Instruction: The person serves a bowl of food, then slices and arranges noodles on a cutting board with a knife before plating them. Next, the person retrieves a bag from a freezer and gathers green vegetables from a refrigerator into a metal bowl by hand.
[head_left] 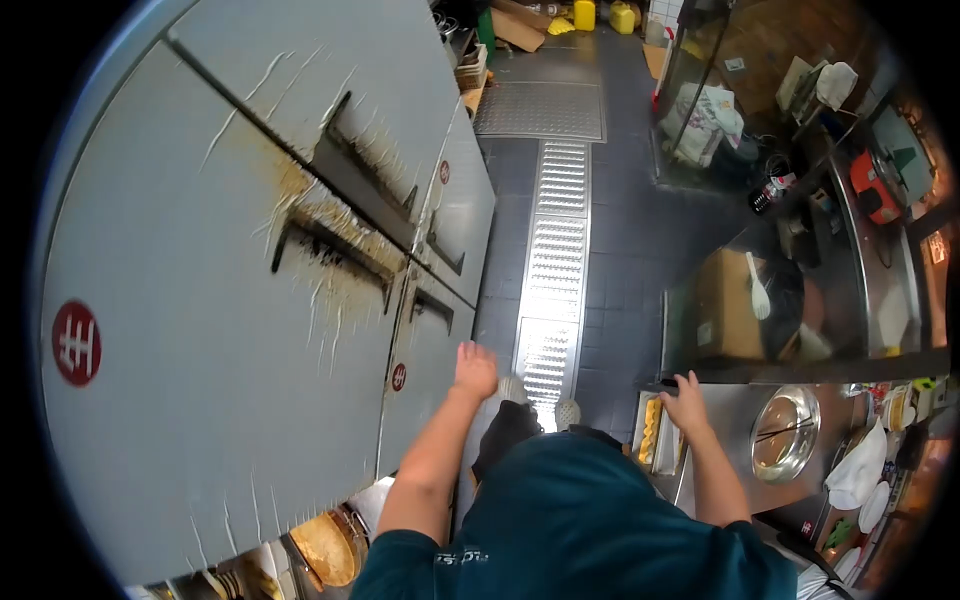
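Observation:
My left hand (477, 371) hangs beside the grey cabinet doors (230, 330), just to the right of a dark door handle (432, 309). Its fingers look loosely apart with nothing in them, and I cannot tell whether it touches the door. On the other side, my right hand (686, 405) is open with its fingers spread, over the edge of a steel counter (728, 440). Just beside it is a tray of yellow pieces (651, 432). Farther right on the counter stands a round metal bowl (784, 450) with dark sticks lying across it.
A metal drain grate (556, 260) runs along the dark tiled floor (625, 250) ahead. A glass partition (690, 320) borders the right side, with a cardboard box (727, 305) behind it. Yellow jugs (584, 15) stand at the far end. Below left is a round wooden board (328, 548).

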